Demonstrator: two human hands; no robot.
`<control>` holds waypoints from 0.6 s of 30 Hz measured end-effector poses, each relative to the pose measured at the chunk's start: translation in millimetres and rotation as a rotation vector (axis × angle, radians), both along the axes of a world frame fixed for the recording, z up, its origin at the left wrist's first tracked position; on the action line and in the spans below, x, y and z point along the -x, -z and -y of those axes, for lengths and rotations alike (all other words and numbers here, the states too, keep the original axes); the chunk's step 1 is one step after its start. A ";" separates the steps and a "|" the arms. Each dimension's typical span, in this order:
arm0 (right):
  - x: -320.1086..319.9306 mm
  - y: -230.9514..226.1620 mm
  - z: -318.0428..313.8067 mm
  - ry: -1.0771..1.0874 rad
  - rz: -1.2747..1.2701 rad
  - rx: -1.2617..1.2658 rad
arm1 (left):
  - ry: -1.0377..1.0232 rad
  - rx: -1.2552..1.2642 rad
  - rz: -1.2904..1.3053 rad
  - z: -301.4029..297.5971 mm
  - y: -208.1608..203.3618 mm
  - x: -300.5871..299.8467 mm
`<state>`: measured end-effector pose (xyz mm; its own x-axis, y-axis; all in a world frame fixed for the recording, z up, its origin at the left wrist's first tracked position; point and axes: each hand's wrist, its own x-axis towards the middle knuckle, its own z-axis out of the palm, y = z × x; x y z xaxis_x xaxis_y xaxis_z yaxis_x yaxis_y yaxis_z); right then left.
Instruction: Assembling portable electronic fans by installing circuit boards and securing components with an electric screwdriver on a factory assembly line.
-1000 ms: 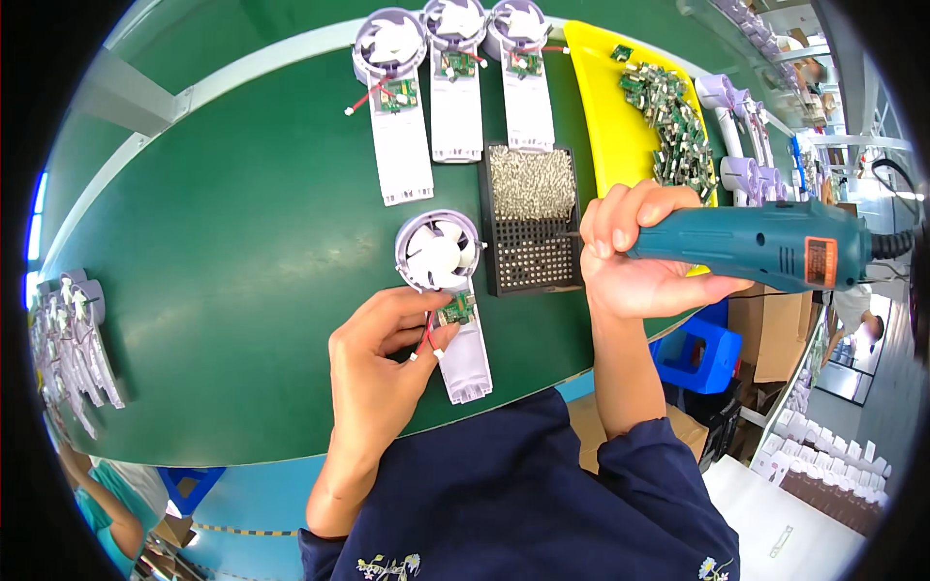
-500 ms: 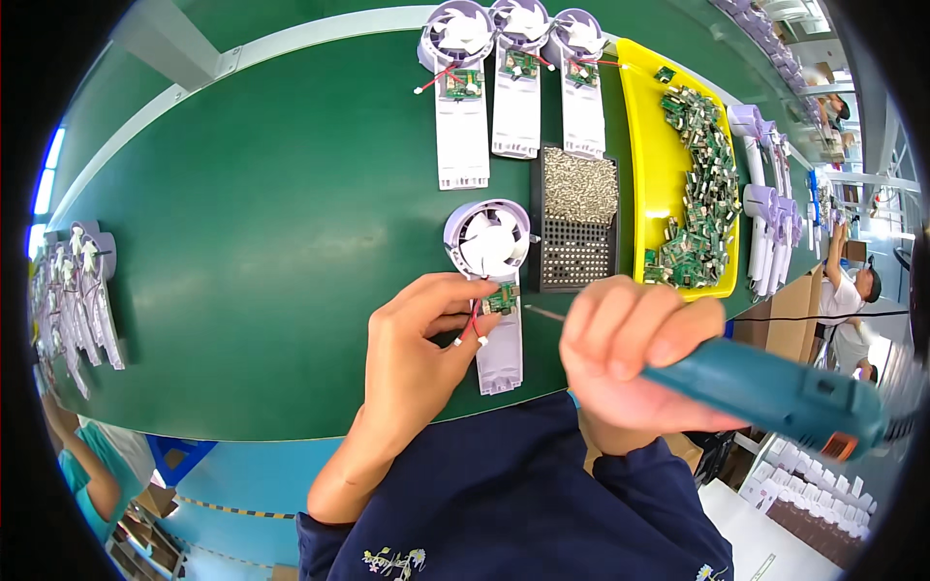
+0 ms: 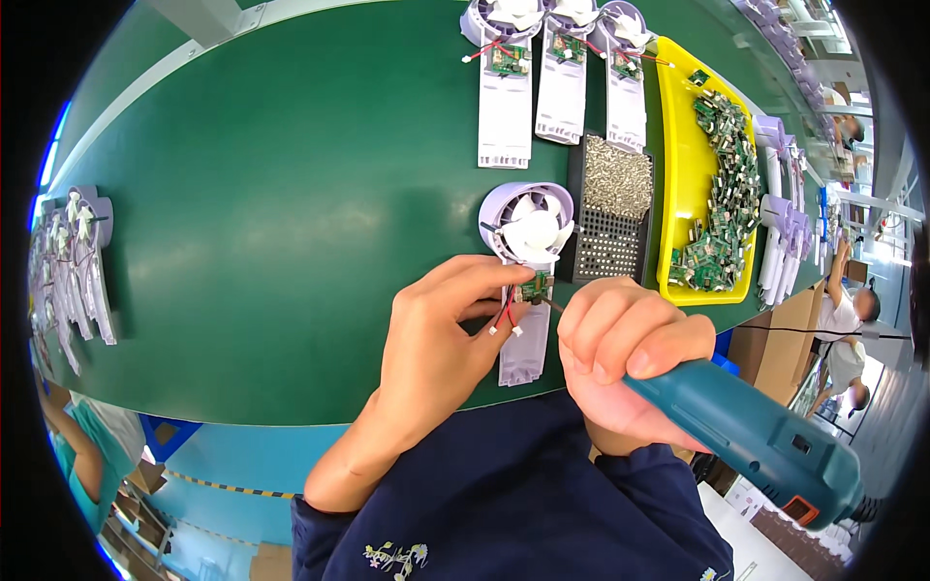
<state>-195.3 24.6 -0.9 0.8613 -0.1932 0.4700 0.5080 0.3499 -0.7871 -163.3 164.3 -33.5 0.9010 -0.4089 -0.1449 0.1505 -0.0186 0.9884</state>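
Where a broad green worktop [image 3: 271, 242] spreads out, a shallow yellow plastic tray [image 3: 684, 174] of loose green boards [image 3: 722, 208] sits at two o'clock. At four o'clock, the right hand's [image 3: 630, 353] fingers wrap a teal, barrel-shaped power screwdriver [image 3: 746, 436]. Near the clock's centre, a lilac-and-white plastic fan unit [image 3: 533, 232] lies with its handle [image 3: 524, 353] toward six. On it, the left hand's [image 3: 436, 334] fingers pinch a small green circuit board [image 3: 538, 285]; a slim metal bit [image 3: 554, 306] points in from four o'clock, contact unclear. The step seems to be screwing this board down; next likely calls for steady fingers and a squarely seated bit.
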 end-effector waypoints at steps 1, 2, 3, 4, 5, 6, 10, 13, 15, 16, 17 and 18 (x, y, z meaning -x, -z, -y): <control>-0.3 -0.5 0.7 0.001 -0.002 0.001 | 0.007 0.007 -0.005 0.4 -0.8 -0.8; -0.7 -0.9 1.0 -0.015 0.003 0.027 | 0.003 0.007 -0.001 -0.1 -1.3 -0.4; -0.8 -1.5 0.7 -0.031 0.010 0.054 | 0.000 0.007 0.001 -0.5 -1.7 0.1; 0.1 -2.0 -0.8 -0.034 0.017 0.054 | -0.003 0.007 0.004 -1.1 -2.4 0.6; -0.8 -0.4 -1.4 -0.027 0.003 0.004 | -0.004 0.009 0.016 -1.5 -0.9 -1.1; -2.3 1.2 -1.4 -0.021 -0.009 -0.046 | 0.018 -0.006 -0.011 -3.0 0.9 -1.9; 6.9 -9.8 15.0 0.075 0.119 -0.128 | 0.029 0.007 -0.051 -0.4 -2.7 -0.4; 23.5 -9.3 36.8 0.155 0.069 -0.172 | 0.039 0.005 -0.120 -6.2 -4.4 1.0; 38.8 -1.5 51.3 0.162 0.004 -0.184 | 0.015 0.043 -0.192 -21.6 -2.3 0.4; 44.6 3.4 57.0 0.196 -0.009 -0.186 | -0.004 0.050 -0.200 -33.5 -2.4 -3.2; 50.4 6.1 62.4 0.217 -0.013 -0.183 | -0.010 -0.034 -0.214 -45.2 -8.5 -11.7; 57.1 6.0 69.2 0.235 -0.022 -0.181 | -0.055 0.010 -0.204 -53.1 -6.4 -18.4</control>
<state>-252.4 -44.5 -7.0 0.7928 -0.4676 0.3910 0.5749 0.3606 -0.7345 -144.8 217.3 -27.2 0.8745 -0.3620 -0.3227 0.3479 0.0046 0.9375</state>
